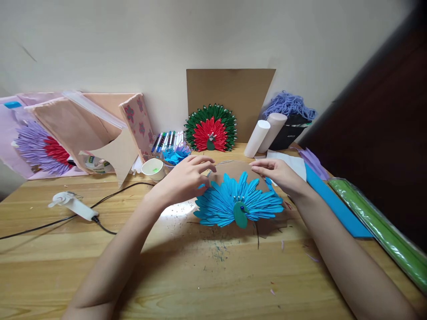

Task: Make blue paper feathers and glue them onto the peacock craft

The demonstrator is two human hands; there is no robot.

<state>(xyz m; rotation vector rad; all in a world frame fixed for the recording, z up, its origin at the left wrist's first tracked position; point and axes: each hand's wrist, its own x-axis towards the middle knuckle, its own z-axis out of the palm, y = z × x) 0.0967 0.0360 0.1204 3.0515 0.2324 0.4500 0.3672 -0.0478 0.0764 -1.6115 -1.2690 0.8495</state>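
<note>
A blue paper peacock (238, 202) with a green body lies on a round brown cardboard base (233, 169) in the middle of the wooden table (200, 275). My left hand (187, 178) rests at the fan's upper left edge, its fingertips pinched on a blue paper petal. My right hand (278, 173) touches the upper right edge of the cardboard base, fingers curled onto its rim. Both hands sit behind the peacock's fan.
A finished red and green peacock (211, 129) leans on a cardboard sheet (233, 95). Nearby are markers (167, 140), a paper cup (152, 169), loose blue petals (175, 154), a glue gun (74, 204) with cord, white rolls (263, 133), purple yarn (288, 106), blue (333, 202) and green sheets (380, 229).
</note>
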